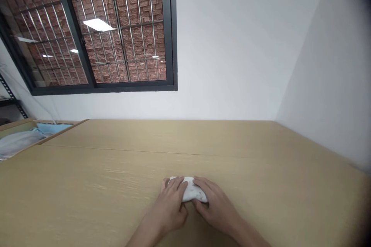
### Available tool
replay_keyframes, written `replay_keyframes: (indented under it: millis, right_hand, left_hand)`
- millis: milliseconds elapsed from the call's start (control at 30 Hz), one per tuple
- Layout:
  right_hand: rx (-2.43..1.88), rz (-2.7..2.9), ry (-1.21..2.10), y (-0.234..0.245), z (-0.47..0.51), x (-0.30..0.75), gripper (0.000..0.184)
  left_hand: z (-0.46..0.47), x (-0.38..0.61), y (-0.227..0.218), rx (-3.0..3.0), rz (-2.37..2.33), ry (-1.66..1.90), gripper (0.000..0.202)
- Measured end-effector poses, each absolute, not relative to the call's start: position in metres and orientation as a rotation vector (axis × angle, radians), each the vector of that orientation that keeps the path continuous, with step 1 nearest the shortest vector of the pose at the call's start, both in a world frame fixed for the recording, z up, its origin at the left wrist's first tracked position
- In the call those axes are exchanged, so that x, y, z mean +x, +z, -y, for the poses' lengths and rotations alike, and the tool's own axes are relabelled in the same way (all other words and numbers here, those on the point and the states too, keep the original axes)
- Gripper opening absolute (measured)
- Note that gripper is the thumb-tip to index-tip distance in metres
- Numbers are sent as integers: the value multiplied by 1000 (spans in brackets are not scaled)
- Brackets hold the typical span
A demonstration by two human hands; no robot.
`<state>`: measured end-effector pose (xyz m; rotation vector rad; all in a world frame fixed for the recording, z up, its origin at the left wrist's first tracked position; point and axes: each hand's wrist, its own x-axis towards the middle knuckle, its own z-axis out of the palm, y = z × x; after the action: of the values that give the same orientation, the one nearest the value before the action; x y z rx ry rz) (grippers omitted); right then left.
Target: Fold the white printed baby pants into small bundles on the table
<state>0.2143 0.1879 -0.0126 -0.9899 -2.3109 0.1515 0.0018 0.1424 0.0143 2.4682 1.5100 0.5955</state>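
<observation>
Both hands grip a small white bundle [191, 191] with faint dark marks, which looks like folded cloth. It is low in the middle of the view, just above or on the wooden tabletop [116, 185]; I cannot tell whether it touches. My left hand [173, 204] wraps its left end, fingers over the top and thumb at the near side. On the right end, my right hand [213, 204] has its fingers over the top and its thumb underneath. The fingers hide both ends of the bundle.
A thin seam crosses the tabletop behind the hands. At the far left is an open wooden bin [21, 147] with white and blue material inside. A white wall [226, 46] and a barred window [124, 31] stand behind; another wall bounds the right.
</observation>
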Motion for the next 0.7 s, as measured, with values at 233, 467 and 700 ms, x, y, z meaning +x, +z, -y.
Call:
replay_keyframes:
  millis: [233,467,700]
  right_hand:
    - [-933,2245,170,-7,-185,211,29]
    - [-940,2259,275,3,-180,208,20]
    - [-927,2126,503,-2,-183,210,39]
  left_hand:
    - [-146,2,12,2478,-1435,920,50]
    - [-143,5,17,2393,-1518,920,37]
    - [-143,2,22,2358,-1519,1038,32]
